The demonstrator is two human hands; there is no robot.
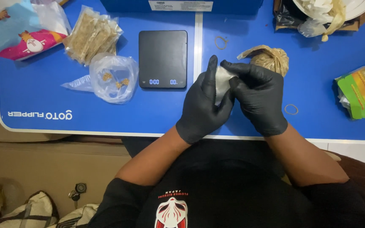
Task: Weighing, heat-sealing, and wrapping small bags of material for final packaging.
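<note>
Both my hands wear black gloves and meet over the blue table [43,88]. My left hand [201,105] and my right hand [260,95] together pinch a small clear plastic bag [221,82], which looks crumpled and mostly hidden between the fingers. Just behind my right hand lies a tied clear bag of brown dried stuff [271,58]. A black digital scale [162,58] with a lit display sits to the left of my hands, nothing on it.
An open clear bag with a few brown bits [113,78] and a sealed packet of brown sticks [90,37] lie left of the scale. Two rubber bands [291,109] [221,42] lie loose. A green packet [362,90] sits at the right edge, a colourful bag [22,25] far left.
</note>
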